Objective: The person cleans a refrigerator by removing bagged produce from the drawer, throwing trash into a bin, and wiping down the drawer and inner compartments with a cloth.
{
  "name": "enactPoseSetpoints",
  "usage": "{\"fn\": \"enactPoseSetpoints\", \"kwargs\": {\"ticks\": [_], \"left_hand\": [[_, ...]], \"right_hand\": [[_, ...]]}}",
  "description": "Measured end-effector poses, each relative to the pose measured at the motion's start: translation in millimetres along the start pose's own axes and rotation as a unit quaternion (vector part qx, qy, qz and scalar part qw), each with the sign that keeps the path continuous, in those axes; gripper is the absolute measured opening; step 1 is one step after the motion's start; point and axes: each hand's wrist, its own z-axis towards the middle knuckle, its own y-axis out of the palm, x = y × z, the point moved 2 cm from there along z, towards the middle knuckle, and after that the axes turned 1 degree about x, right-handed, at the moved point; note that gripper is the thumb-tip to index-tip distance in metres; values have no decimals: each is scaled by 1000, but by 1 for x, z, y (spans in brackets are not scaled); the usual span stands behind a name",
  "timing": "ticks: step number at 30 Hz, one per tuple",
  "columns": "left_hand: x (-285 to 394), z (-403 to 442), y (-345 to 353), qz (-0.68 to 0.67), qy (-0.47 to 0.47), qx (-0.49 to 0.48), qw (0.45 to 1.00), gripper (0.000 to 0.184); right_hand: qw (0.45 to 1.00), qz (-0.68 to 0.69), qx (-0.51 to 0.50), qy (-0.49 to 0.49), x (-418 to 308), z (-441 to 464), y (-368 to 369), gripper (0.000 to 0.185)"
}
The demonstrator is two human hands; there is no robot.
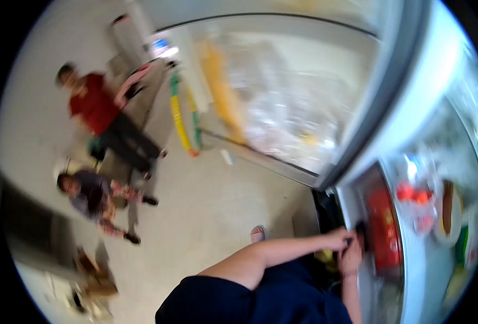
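Observation:
My left hand (337, 238) and my right hand (350, 257) meet in front of the open fridge's lower part. The fingers of both are closed together around a small dark thing (349, 242), too blurred to name. Just beyond them, inside the fridge, stands a red box (383, 229) with some yellowish print. A yellowish item (327, 259) shows partly below my left wrist, mostly hidden by my arms.
On the fridge shelf are red round items in a clear bag (415, 193) and a plate (451, 229) with a long brown item. The open door (314, 177) holds clear plastic bags (287, 102). Two people, one in a red top (95, 102), one seated (90, 197), are across the floor.

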Motion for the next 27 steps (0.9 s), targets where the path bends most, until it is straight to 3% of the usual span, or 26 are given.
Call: {"fn": "enactPoseSetpoints", "kwargs": {"ticks": [1,2,4,5,8,11,12,22,27], "left_hand": [[-56,5,47,15,9,-45,999,45],[-55,-4,44,60,53,-23,997,54],[-21,-14,64,18,-155,-203,967,62],[-29,-19,76,6,-115,-202,973,65],[14,-29,62,24,-132,-196,971,65],[7,-26,49,5,-143,-192,971,63],[1,-24,46,27,-108,-184,977,61],[-23,-23,34,14,-188,-154,970,66],[-22,-22,13,45,-224,-121,966,65]], "right_hand": [[995,-81,36,-38,25,-30,8,63],[995,-88,25,-31,24,-34,13,66],[993,-115,22,3,48,-81,8,70],[992,-124,20,3,52,-91,7,72],[988,-148,30,-18,46,-92,5,74],[981,-181,63,-29,55,-87,16,80],[980,-186,72,-24,51,-86,18,82],[977,-202,57,35,35,-63,31,91],[984,-164,64,-11,20,-43,33,92]]}}
